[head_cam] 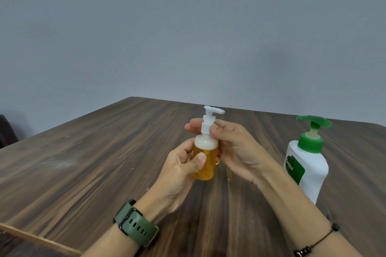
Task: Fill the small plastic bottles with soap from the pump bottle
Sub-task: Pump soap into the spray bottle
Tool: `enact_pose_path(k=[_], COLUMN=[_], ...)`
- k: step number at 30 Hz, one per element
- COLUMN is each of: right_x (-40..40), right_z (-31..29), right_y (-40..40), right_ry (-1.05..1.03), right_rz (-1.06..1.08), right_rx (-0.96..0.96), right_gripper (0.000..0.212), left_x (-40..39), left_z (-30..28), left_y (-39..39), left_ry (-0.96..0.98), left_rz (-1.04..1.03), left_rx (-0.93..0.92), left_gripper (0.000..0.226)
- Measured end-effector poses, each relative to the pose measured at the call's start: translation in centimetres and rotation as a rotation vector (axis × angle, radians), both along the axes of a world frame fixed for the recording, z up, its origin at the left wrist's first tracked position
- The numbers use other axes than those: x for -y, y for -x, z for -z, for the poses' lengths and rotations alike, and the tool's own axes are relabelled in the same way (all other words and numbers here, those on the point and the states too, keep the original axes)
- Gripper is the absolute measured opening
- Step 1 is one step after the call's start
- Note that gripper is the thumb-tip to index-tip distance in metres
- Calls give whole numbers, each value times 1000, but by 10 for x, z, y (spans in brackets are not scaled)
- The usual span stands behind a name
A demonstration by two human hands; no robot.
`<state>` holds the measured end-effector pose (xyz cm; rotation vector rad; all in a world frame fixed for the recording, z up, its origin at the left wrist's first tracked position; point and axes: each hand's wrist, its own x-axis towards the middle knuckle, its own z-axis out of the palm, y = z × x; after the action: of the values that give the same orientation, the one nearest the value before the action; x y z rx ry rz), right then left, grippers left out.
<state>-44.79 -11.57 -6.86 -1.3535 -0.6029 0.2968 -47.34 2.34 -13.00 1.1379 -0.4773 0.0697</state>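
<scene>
"Dettol" in white on green label, white pump bottle [307, 171]

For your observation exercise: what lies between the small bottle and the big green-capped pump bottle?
In the head view, the right hand lies between the small bottle and the pump bottle, gripping the small bottle's white pump collar.

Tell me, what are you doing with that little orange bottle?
A person's left hand grips a small bottle of orange soap above the wooden table. The right hand pinches its white pump cap at the collar. The big white pump bottle with a green top stands untouched at the right.
</scene>
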Motion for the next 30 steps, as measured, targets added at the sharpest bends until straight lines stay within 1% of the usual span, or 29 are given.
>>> enact_pose_path(k=[2,4,7,8,10,12,14,15,18,19,21,26,30], right_x=[0,-4,-8,-9,-6,-3,-1,-1,-2,-3,-8,-15,-10], right_z=[1,2,5,5,2,0,0,0,0,0,1,6,15], right_y=[1,2,1,2,2,2,2,2,4,4,5,5,5], right_ry=[-14,-27,-3,22,6,-33,-13,1,41,53,97,133,146], right_rz=[25,123,246,230,120,41,44,75,220,258,322,420,451], right_rx=[16,2,2,8,-13,-34,-10,6,54,62,75,138,201], right_gripper=[31,26,36,39,44,39,29,25,17,12,5,7,10], left_x=[0,1,3,3,1,-2,-1,-1,2,2,2,1,2], left_z=[1,1,1,1,2,2,3,4,8,9,11,13,18], left_y=[0,0,-1,-1,-1,-1,-1,-2,-6,-7,-7,-10,-15], left_ry=[-9,-32,-63,-70,-70,-60,-62,-72,-108,-117,-128,-177,-234], left_rz=[-2,-21,-39,-41,-38,-26,-20,-20,-45,-64,-94,-129,-152], left_rx=[-6,-11,-8,-8,-9,-5,-3,0,7,6,13,12,-25], left_gripper=[72,75,78,79,79,79,78,74,45,42,48,58,46])
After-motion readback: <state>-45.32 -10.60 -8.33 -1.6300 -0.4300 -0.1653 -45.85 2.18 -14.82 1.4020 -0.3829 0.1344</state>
